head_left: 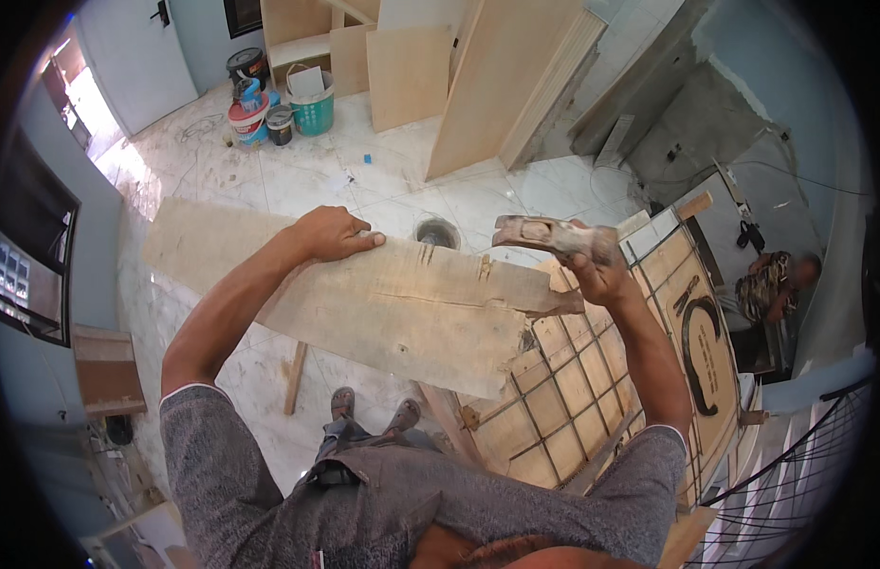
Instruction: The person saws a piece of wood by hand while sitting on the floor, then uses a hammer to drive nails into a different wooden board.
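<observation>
My left hand (340, 234) grips the top edge of a long, weathered plywood board (393, 322), held slanting across the middle of the view. The board's right end is split and ragged. My right hand (596, 266) is closed round a worn hammer (535, 232), raised above that ragged end. Below and to the right lies a steel bar grid (573, 398) on plywood, beside a brown panel (705, 389) with a curved black piece on it.
Buckets (312, 104) and plywood sheets (468, 95) stand at the back. A round hole (438, 230) is in the tiled floor (222, 161). A timber piece (295, 377) lies near my feet. Another person (777, 284) is at the right. Black bars and wires (791, 455) are at lower right.
</observation>
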Demonstrator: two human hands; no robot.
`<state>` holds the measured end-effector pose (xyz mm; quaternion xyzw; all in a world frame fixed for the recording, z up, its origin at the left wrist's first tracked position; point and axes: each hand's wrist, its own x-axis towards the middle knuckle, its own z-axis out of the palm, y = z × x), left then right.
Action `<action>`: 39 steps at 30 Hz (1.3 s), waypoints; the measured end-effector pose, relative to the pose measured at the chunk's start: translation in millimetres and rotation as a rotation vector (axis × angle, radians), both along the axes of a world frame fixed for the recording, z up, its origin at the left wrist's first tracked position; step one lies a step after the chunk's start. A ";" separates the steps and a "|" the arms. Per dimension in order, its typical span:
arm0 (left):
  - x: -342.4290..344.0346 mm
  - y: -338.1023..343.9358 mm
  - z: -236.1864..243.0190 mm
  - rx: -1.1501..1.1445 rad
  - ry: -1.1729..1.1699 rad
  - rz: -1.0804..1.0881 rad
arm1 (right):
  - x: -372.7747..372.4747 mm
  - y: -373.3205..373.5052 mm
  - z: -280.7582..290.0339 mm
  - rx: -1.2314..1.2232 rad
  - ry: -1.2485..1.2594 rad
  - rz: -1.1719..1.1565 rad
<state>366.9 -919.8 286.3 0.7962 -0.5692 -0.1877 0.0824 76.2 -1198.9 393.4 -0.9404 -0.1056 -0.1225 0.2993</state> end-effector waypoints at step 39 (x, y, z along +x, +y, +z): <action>-18.2 6.7 2.0 -0.043 -0.003 0.074 | -2.0 -7.7 -16.7 -0.383 0.122 -0.095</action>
